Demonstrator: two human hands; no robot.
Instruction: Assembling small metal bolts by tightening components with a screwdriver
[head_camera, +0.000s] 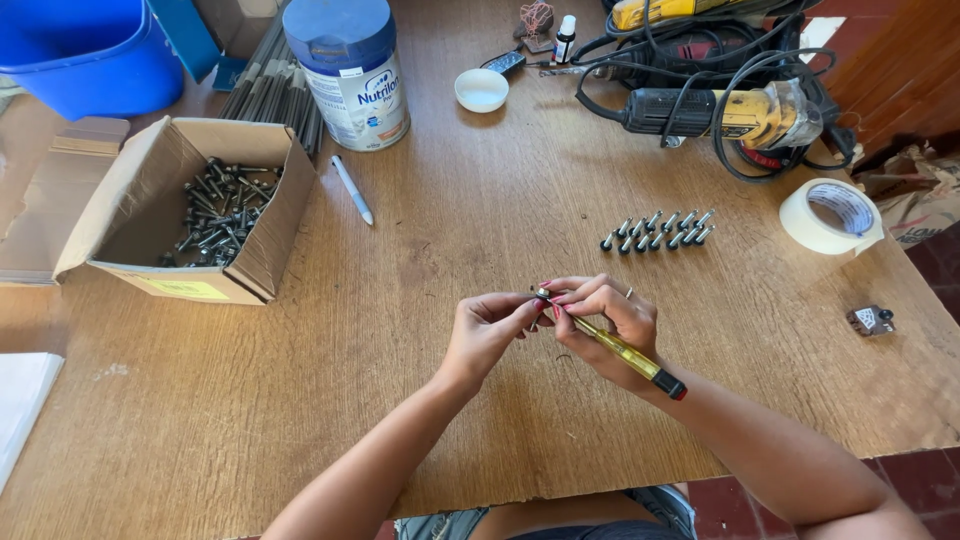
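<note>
Both hands together mid-table, right hand (605, 320) clamped on yellow screwdriver (625, 352), left hand (487, 330) pinching small screw (542, 295) at tip, screw row (657, 230) nearby, box (150, 205) w/ screws left.

We're looking at a wooden table (480, 230) w/ plenty lying on it. Far left: blue tub (90, 50), open cardboard box (150, 215) w/ dark bolts inside. Next to it a blue-lidded tin (352, 75), grey rods (270, 90), white pen (352, 190). Far centre: small white bowl (481, 89). Far right: power tools w/ tangled black cords (720, 100). Right: tape roll (830, 215), row of bolts (657, 230), small metal piece (871, 319). Near left: white sheet (22, 400).
</note>
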